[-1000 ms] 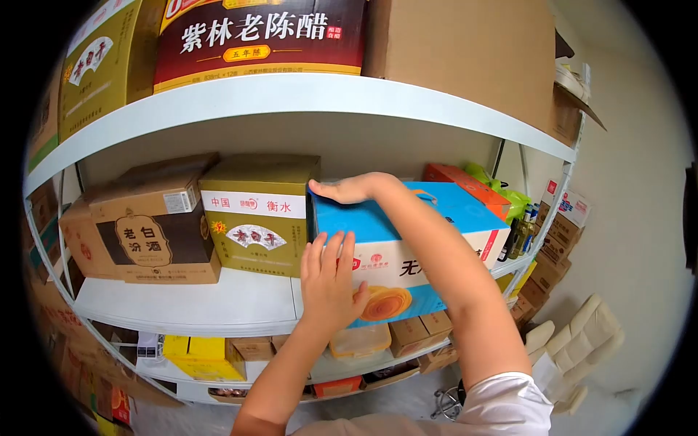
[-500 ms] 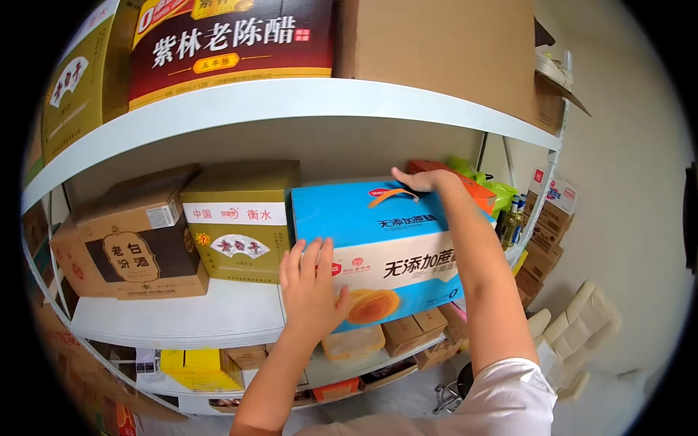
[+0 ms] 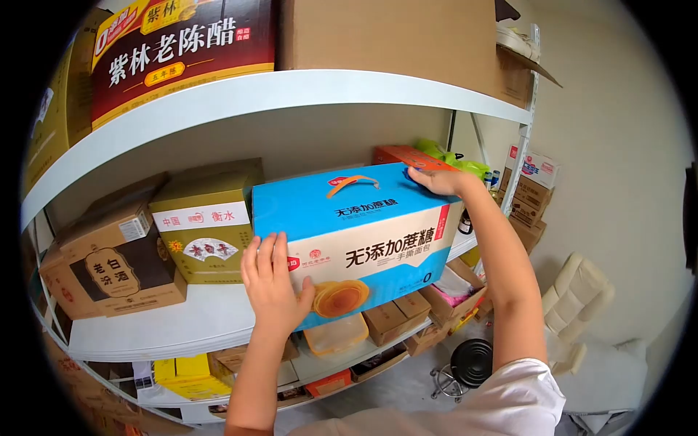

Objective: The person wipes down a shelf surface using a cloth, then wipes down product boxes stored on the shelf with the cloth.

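A large blue and cream bread box (image 3: 396, 258) with an orange strap handle (image 3: 352, 185) juts over the front of the middle shelf (image 3: 145, 334), tilted slightly. My left hand (image 3: 275, 291) presses on its front left corner, fingers up along the face and thumb apart. My right hand (image 3: 440, 182) reaches over the far right top edge, with some fingertips hidden behind it. Between them the two hands hold the box. Just left of it stands an olive-gold carton (image 3: 211, 225) with a white band.
A brown liquor carton (image 3: 113, 269) stands farther left. Behind the box are an orange-red box (image 3: 400, 154) and a green bag (image 3: 472, 167). The upper shelf (image 3: 363, 83) runs overhead, loaded with cartons. A black stool (image 3: 471, 362) and a cream chair (image 3: 578, 298) are at lower right.
The view has turned, so the shelves appear farther left. My right hand has moved right along the box's top to its far right corner. The left hand stays at the left corner.
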